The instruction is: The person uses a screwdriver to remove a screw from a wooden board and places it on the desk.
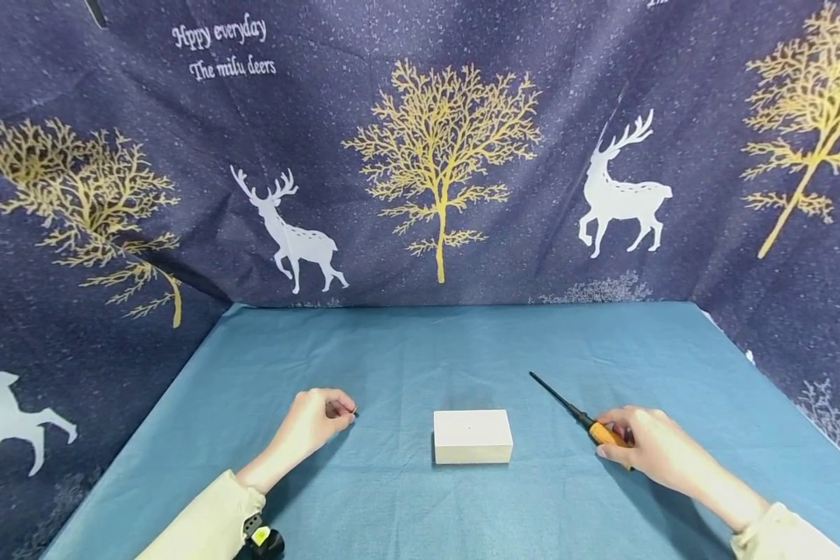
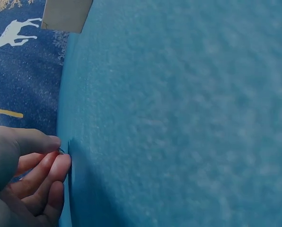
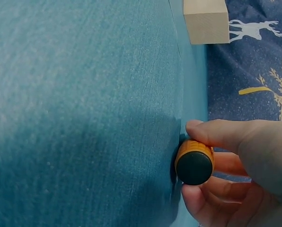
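Note:
My left hand [image 1: 313,416] is low over the cloth at left, pinching a small metallic piece [image 1: 355,411] between thumb and fingertips. In the left wrist view only a sliver of this piece [image 2: 61,151] shows, too little to tell its kind. At right, my right hand [image 1: 647,443] grips a screwdriver [image 1: 582,418] by its orange and black handle. Its long dark shaft points away to the upper left, close over the cloth. The black butt of the handle [image 3: 194,168] faces the right wrist camera. Between the hands lies a white rectangular block [image 1: 472,435], with a tiny dark dot on top.
A blue cloth [image 1: 406,350] covers the table. Behind it and along the sides hangs a dark blue curtain [image 1: 483,257] printed with white deer and golden trees. A black device [image 1: 262,539] is at the left sleeve's cuff.

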A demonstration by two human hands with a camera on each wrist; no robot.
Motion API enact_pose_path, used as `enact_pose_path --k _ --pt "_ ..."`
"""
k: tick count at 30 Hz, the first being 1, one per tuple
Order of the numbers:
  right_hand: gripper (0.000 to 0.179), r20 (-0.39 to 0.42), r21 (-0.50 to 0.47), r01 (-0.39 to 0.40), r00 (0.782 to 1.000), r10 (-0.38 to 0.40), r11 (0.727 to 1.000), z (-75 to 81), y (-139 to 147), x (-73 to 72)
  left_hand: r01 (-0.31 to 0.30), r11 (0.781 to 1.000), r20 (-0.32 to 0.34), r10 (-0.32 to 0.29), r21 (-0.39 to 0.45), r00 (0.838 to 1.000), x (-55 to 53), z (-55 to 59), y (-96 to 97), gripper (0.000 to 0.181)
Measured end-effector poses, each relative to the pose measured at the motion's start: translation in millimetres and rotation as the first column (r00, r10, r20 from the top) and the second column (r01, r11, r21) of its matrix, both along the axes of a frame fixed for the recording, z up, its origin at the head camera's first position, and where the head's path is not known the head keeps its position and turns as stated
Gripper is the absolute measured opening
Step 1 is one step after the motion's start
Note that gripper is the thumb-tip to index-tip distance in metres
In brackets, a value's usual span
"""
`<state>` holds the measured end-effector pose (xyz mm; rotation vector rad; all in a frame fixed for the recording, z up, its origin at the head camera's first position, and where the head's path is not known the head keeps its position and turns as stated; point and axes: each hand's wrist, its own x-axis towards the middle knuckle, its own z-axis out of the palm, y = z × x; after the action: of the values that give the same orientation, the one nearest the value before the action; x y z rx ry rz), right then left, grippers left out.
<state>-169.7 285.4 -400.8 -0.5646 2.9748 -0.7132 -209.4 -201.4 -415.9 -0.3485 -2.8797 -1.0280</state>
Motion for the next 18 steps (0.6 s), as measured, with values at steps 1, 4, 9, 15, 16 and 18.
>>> enact_pose_path --k 1,4,9,15,16,18 --pt "0.037 0.002 0.0 0.001 1.0 -0.001 1.0 0.1 0.4 0.0 0.001 1.0 -0.003 -0.001 -0.005 1.0 0.3 -0.2 -0.4 0.008" --pt "0.039 0.012 0.0 0.002 1.0 -0.002 1.0 0.5 1.0 -0.1 -0.001 1.0 -0.015 0.0 -0.022 1.0 1.9 -0.8 -0.9 0.01" --pt "0.038 0.014 0.0 0.013 1.0 -0.013 1.0 0.9 -0.1 -0.4 -0.019 0.998 -0.031 0.017 -0.059 0.999 3.9 -3.8 -3.2 0.011" --pt "0.042 0.011 -0.005 0.034 0.999 -0.034 0.999 1.0 -1.6 2.2 -0.062 0.994 -0.023 0.06 -0.094 0.998 7.0 1.1 -4.0 0.011" --pt "0.043 0.013 -0.004 0.037 0.999 -0.037 0.999 0.9 -1.7 2.4 -0.072 0.992 -0.022 0.07 -0.106 0.997 7.3 2.0 -3.7 0.011" --pt "0.045 0.017 -0.002 0.044 0.999 -0.044 0.999 0.9 -2.0 2.8 -0.088 0.987 -0.028 0.085 -0.133 0.996 7.6 2.5 -3.7 0.01"
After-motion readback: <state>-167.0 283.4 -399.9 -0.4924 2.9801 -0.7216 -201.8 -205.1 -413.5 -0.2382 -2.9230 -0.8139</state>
